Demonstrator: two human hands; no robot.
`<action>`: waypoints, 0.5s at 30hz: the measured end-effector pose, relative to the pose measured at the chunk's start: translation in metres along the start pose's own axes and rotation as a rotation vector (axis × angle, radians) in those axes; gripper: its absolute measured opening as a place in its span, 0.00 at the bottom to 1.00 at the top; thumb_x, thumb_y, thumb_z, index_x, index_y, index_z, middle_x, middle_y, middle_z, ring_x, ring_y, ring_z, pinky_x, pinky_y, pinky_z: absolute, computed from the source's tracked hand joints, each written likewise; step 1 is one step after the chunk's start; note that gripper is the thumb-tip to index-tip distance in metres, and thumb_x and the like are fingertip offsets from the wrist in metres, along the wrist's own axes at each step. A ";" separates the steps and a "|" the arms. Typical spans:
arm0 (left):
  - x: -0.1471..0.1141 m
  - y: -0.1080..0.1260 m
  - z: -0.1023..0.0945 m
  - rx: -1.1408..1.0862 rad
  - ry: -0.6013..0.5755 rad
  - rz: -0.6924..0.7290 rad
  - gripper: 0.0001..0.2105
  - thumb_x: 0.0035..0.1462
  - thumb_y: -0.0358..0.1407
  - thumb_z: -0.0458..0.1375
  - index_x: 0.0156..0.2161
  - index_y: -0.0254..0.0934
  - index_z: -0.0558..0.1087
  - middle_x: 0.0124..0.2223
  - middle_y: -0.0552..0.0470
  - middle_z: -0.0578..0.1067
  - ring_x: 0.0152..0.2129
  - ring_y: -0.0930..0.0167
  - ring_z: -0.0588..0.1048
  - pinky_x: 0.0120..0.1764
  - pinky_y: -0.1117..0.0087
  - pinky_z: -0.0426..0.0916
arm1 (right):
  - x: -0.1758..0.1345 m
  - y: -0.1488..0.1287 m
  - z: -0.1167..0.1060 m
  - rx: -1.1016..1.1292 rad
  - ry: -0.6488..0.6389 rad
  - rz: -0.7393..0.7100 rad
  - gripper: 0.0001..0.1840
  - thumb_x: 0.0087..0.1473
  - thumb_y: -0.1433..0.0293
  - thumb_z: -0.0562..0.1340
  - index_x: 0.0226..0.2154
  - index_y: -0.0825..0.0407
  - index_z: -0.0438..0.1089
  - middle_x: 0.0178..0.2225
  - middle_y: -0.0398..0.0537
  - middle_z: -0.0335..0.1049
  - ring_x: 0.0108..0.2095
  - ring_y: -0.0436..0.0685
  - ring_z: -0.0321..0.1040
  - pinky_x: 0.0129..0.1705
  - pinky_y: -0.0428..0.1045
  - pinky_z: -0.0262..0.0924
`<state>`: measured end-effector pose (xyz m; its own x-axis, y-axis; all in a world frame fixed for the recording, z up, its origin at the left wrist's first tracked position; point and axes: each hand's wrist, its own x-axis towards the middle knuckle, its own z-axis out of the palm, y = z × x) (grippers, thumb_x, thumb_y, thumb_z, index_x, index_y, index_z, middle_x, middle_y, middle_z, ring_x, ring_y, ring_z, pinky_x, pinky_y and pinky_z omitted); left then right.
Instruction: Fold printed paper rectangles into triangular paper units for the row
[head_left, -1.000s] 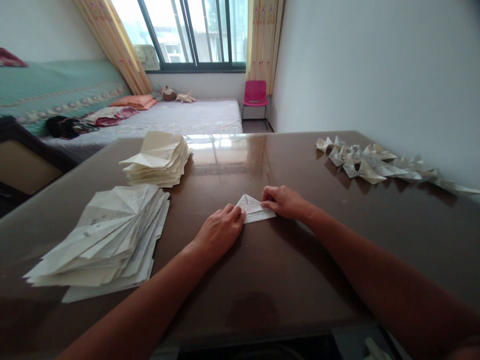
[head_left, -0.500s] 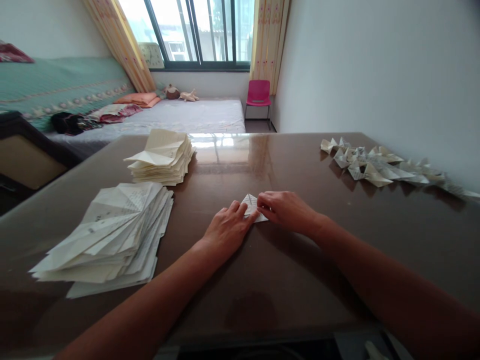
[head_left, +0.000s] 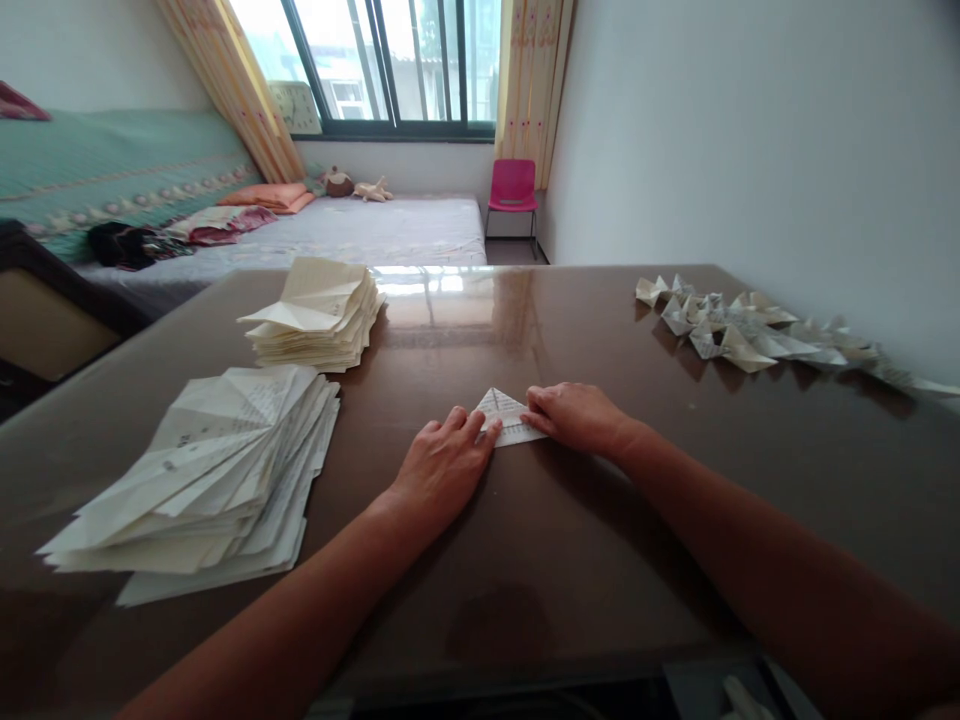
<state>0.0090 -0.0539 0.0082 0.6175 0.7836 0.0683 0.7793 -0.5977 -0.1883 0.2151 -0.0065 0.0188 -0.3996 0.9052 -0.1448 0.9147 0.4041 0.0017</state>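
Note:
A small printed sheet of paper [head_left: 504,412], folded to a triangle with a strip along its lower edge, lies on the brown table [head_left: 525,560]. My left hand [head_left: 450,450] rests at its left corner, fingers pressed on the paper. At the right corner my right hand [head_left: 574,415] pinches the edge between thumb and curled fingers. The middle of the folded paper shows between both hands.
Left of my arm lies a fanned stack of creased printed pages [head_left: 217,460], with a yellowish paper stack [head_left: 319,315] behind it. Several folded paper pieces [head_left: 731,330] cluster at the right, near the wall. Beyond the table are a bed [head_left: 405,225] and a pink chair [head_left: 513,187].
My hands have moved apart along the paper, the left one slightly left and the right one slightly right. More of the triangle and its lower strip now shows.

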 end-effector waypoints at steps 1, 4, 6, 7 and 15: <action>-0.001 -0.001 -0.001 0.005 -0.007 -0.004 0.17 0.63 0.33 0.47 0.57 0.42 0.62 0.46 0.47 0.69 0.43 0.64 0.66 0.37 0.65 0.64 | 0.000 0.003 -0.001 0.012 -0.019 0.004 0.18 0.60 0.54 0.50 0.35 0.48 0.68 0.35 0.50 0.75 0.34 0.58 0.72 0.28 0.46 0.51; -0.002 -0.003 -0.005 0.005 -0.018 -0.017 0.16 0.63 0.33 0.48 0.55 0.42 0.64 0.44 0.47 0.70 0.42 0.64 0.67 0.36 0.65 0.64 | 0.001 0.009 -0.003 0.032 -0.045 0.010 0.18 0.59 0.54 0.51 0.34 0.47 0.69 0.35 0.50 0.75 0.34 0.58 0.71 0.27 0.46 0.50; -0.003 -0.005 -0.007 -0.004 -0.017 -0.023 0.15 0.63 0.32 0.48 0.53 0.41 0.66 0.44 0.47 0.70 0.41 0.64 0.67 0.36 0.65 0.64 | 0.001 0.013 -0.003 0.031 -0.051 0.029 0.18 0.58 0.53 0.52 0.34 0.47 0.69 0.34 0.50 0.75 0.34 0.58 0.71 0.27 0.46 0.50; -0.003 -0.006 -0.008 -0.008 -0.017 -0.025 0.14 0.62 0.31 0.49 0.52 0.40 0.67 0.43 0.47 0.70 0.41 0.64 0.67 0.36 0.65 0.64 | 0.001 0.015 -0.004 0.034 -0.054 0.042 0.18 0.58 0.53 0.53 0.34 0.47 0.70 0.34 0.50 0.75 0.34 0.58 0.71 0.27 0.46 0.50; -0.004 -0.008 -0.003 0.029 0.010 -0.089 0.11 0.61 0.29 0.49 0.44 0.38 0.72 0.42 0.46 0.71 0.42 0.63 0.67 0.39 0.63 0.64 | 0.004 0.023 -0.001 0.102 -0.061 0.068 0.17 0.55 0.52 0.56 0.32 0.46 0.71 0.34 0.47 0.75 0.34 0.57 0.71 0.26 0.46 0.49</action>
<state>0.0003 -0.0531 0.0126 0.5469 0.8317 0.0957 0.8279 -0.5202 -0.2098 0.2347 0.0062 0.0195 -0.3347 0.9191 -0.2077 0.9422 0.3237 -0.0861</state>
